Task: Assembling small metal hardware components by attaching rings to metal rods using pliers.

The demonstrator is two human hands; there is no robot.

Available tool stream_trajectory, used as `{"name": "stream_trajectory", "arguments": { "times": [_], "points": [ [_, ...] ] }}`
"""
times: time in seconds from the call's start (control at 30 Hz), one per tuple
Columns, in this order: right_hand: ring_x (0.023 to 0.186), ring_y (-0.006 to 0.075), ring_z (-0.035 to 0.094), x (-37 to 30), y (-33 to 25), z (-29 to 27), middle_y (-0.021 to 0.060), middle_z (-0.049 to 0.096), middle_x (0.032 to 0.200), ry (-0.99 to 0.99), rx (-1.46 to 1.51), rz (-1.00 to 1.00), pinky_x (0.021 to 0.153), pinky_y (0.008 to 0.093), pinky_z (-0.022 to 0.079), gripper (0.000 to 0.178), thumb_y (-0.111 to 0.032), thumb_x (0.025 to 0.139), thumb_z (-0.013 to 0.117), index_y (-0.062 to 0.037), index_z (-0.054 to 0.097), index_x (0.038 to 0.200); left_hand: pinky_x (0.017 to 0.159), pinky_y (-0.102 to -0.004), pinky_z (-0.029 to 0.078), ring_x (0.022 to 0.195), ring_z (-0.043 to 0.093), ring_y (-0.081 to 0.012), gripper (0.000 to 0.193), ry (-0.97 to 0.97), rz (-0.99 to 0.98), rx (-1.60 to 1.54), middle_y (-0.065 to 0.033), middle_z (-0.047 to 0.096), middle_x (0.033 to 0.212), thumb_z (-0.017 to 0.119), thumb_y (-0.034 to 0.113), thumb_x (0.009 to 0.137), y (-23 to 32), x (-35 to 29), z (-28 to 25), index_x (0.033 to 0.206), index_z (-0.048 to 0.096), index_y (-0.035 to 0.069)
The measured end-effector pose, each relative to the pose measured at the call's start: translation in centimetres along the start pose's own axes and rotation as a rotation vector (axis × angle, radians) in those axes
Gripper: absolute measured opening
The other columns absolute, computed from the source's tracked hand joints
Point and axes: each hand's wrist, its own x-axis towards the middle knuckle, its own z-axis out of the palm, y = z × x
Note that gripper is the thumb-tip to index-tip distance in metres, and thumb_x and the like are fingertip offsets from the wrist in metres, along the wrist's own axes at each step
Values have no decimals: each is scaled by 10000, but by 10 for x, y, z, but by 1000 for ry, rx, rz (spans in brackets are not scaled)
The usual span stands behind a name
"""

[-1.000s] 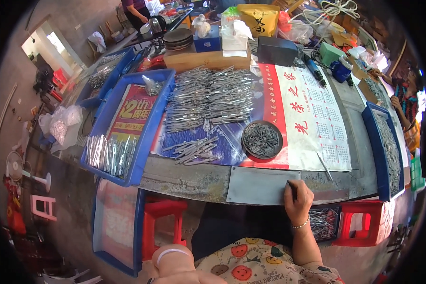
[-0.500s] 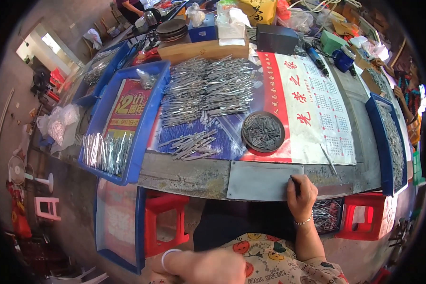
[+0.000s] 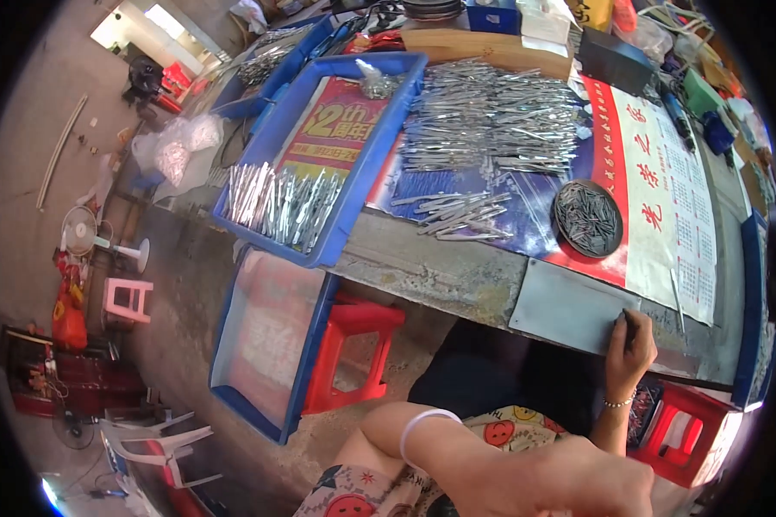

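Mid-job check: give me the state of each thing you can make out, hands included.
Left hand: low in view, blurred, grip unclear
Right hand: curled, at the right edge of the grey plate
Grey plate: flat on the table, at its near edge
Round dish: open, full of small dark pieces
Large blue tray: open, partly filled
Loose rods: scattered
Stacked rods: heaped in two groups

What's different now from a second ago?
The left hand swung right across the patterned shirt. The view turned left, so the table slid right in the picture. Nothing visibly got grabbed or dropped. The right hand stayed by the metal plate; the bowl stayed put.
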Motion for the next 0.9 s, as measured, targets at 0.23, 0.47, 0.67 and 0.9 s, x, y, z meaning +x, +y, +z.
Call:
{"name": "stream_trajectory", "arguments": {
  "times": [0.23, 0.47, 0.67, 0.9],
  "points": [
    [687, 164, 554, -4, 1, -1, 106, 582, 793, -11, 13, -4, 643, 271, 452, 72, 14, 866, 574, 31, 582, 935, 605, -281, 489, 759, 651, -226, 307, -67, 91, 50, -135, 653, 875, 540, 241, 954, -29, 4, 13, 959, 613, -57],
    [658, 280, 553, -1, -1, -6, 144, 547, 754, -48, -36, 48, 621, 336, 439, 66, 20, 841, 564, 17, 572, 907, 521, -333, 464, 604, 591, -261, 244, -239, 188, 432, -103, 582, 712, 557, 224, 935, -57, 3, 25, 824, 599, 11],
    [663, 340, 574, 4, -5, -5, 161, 562, 750, -43, -50, -27, 603, 377, 445, 114, 32, 782, 595, 2, 568, 889, 529, -367, 458, 625, 571, -262, 218, -498, 103, 679, -88, 540, 700, 562, 219, 878, -81, -34, 4, 761, 548, 35],
    [598, 315, 550, 11, -13, -8, 148, 537, 698, -59, -60, -20, 551, 359, 424, 110, 48, 763, 606, 4, 563, 854, 607, -268, 465, 676, 613, -183, 52, 218, -297, 1242, -61, 633, 762, 654, 79, 835, 11, -77, -89, 857, 645, 34]
  ]
}}
